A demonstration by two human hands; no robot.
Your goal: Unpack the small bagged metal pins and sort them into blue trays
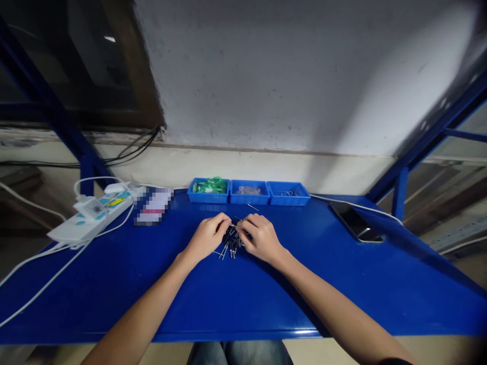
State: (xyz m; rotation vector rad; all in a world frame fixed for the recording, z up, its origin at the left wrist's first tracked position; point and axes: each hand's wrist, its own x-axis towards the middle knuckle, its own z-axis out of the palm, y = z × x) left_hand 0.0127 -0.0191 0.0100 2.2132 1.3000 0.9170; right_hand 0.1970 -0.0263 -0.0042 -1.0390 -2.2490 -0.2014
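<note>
My left hand [210, 235] is closed in a pinch, its fingertips at one end of a thin, silvery metal pin [234, 226]. From the other side my right hand [262, 238] grips the same pin between thumb and fingers. Below and between the hands lies a loose pile of thin metal pins [231, 247], some with a thicker sleeve-like end; their exact kind is too small to tell. The fingers cover part of this pile. A single pin [252, 207] rests apart, just beyond my right hand on the blue table [228, 304].
Three blue bins stand along the wall: one with green plastic packets [209, 185], a middle bin [248, 198] with small brownish pieces, and a right bin [288, 201] with small metal parts. A phone [355, 221] lies right; a power strip [89, 215] with white cables sits left.
</note>
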